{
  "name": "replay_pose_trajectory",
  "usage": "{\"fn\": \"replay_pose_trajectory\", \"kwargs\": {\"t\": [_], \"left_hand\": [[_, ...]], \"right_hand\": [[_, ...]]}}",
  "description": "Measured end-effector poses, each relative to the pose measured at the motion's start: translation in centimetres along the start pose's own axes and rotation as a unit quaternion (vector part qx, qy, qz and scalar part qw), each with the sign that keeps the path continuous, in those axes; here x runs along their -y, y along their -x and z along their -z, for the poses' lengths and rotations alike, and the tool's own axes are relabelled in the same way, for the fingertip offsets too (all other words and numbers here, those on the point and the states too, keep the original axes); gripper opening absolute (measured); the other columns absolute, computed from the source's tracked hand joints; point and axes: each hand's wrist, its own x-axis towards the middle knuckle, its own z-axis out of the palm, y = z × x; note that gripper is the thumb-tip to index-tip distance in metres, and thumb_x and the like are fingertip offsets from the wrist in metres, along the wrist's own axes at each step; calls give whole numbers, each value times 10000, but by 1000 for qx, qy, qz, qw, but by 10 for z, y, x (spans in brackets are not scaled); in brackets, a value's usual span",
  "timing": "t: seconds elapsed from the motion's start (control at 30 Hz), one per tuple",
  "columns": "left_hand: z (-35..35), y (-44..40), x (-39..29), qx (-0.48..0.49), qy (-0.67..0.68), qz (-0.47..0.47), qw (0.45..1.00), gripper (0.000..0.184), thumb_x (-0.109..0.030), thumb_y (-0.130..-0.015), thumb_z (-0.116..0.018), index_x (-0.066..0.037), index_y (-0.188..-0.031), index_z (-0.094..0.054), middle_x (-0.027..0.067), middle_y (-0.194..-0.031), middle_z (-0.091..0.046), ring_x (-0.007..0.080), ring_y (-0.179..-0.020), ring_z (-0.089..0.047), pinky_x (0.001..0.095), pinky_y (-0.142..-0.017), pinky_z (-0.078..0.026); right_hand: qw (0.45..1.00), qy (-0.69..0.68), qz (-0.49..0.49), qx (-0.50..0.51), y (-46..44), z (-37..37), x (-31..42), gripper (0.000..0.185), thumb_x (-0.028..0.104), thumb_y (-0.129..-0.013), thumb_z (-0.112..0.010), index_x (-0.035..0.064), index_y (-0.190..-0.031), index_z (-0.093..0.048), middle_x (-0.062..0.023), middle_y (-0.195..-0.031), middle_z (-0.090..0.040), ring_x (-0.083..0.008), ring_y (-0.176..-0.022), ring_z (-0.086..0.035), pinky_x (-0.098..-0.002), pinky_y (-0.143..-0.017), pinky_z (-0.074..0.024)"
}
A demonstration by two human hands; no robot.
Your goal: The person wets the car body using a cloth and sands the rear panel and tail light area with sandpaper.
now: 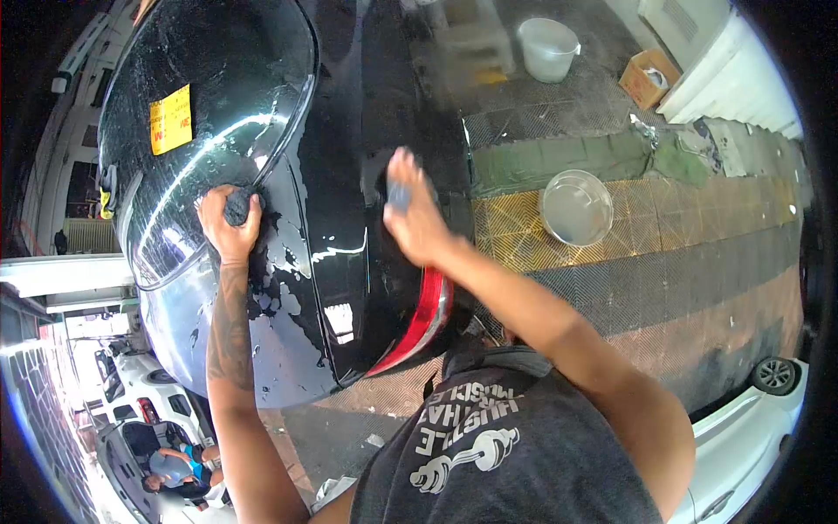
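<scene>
My left hand [229,234] is closed around a dark, rounded sponge-like pad [237,207] by the lower edge of a black car's wet rear window [227,52]. My right hand [417,225], slightly blurred, grips a grey-blue block [399,196] over the car's black rear panel [345,175]; its exact kind does not show. Patchy water film covers the paint beneath my left arm. Below my right hand curves the red tail light [423,319]. A yellow sticker [171,120] is on the rear window.
To the right, a clear bucket [576,208] stands on yellow and dark floor tiles, with a white bucket [548,51] farther back. A cardboard box [649,79] is near the wall. A white car [742,445] is at lower right; a seated person [179,467] is at lower left.
</scene>
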Motion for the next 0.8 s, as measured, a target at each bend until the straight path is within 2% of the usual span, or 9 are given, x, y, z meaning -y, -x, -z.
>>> {"fn": "replay_pose_trajectory", "kwargs": {"t": [0.1, 0.17, 0.23, 0.33, 0.43, 0.57, 0.63, 0.67, 0.8], "left_hand": [[2, 1, -1, 19, -4, 14, 1000, 275, -224, -768, -799, -76, -941, -645, 84, -957, -660, 302, -940, -622, 408, -909, -427], [2, -1, 1, 18, 0, 4, 1000, 273, -223, -770, -797, -75, -942, -645, 85, -957, -659, 302, -937, -622, 408, -913, -427], [-1, 3, 3, 13, 5, 9, 1000, 271, -220, -777, -794, -70, -946, -644, 88, -957, -659, 301, -937, -625, 408, -918, -426], [-2, 1, 5, 15, 2, 0, 1000, 277, -218, -776, -797, -69, -953, -645, 90, -962, -661, 301, -946, -628, 406, -915, -426], [3, 8, 4, 9, -4, -3, 1000, 289, -226, -771, -804, -72, -959, -646, 87, -965, -663, 298, -946, -630, 401, -907, -427], [-3, 0, 6, 6, 2, -5, 1000, 318, -246, -740, -840, -78, -937, -656, 87, -953, -671, 301, -928, -631, 407, -878, -440], [-2, -5, -13, 3, -41, 73, 997, 328, -277, -716, -869, -83, -894, -672, 91, -900, -676, 313, -897, -633, 421, -846, -449], [-1, -10, -28, 26, -7, 113, 993, 331, -321, -707, -880, -92, -844, -684, 94, -846, -675, 327, -860, -632, 432, -824, -453], [-16, -24, -95, 96, 32, -16, 995, 274, -267, -682, -840, -72, -797, -686, 93, -828, -677, 307, -833, -642, 420, -802, -456]], "right_hand": [[987, -126, -92, -46, -57, 8, -23, 777, 241, -938, -476, -112, -1555, -161, -297, -1658, -63, -408, -1557, -28, -475, -1268, -43], [999, -30, -17, 4, -7, -3, 15, 770, 235, -942, -454, -110, -1559, -150, -297, -1659, -54, -407, -1558, -7, -494, -1266, -39], [984, -165, 50, 48, 43, -2, 39, 804, 172, -906, -470, -100, -1571, -109, -288, -1666, -19, -402, -1560, 22, -525, -1259, -7], [996, -83, -15, 25, -5, 4, -1, 782, 152, -928, -460, -73, -1581, -94, -276, -1669, -18, -398, -1559, 14, -486, -1268, -14], [987, -137, -77, -40, -78, 9, -47, 787, 150, -929, -476, -77, -1577, -92, -290, -1662, -53, -406, -1557, -19, -486, -1268, -31], [998, -50, 36, 19, 30, -4, 23, 841, 225, -936, -498, -64, -1590, -56, -276, -1670, -30, -414, -1557, -8, -511, -1261, -26], [994, -84, 61, 41, 52, -1, 37, 831, 275, -969, -475, -68, -1589, -40, -282, -1668, -23, -418, -1556, 2, -516, -1259, -27], [994, -89, 54, 24, 38, 1, 29, 793, 375, -1014, -402, -30, -1603, -58, -265, -1675, -23, -409, -1559, -14, -527, -1253, -29], [998, -56, -31, -25, -33, 2, -5, 757, 304, -1006, -404, -71, -1583, -89, -301, -1659, -46, -431, -1551, -42, -503, -1259, -50]]}}
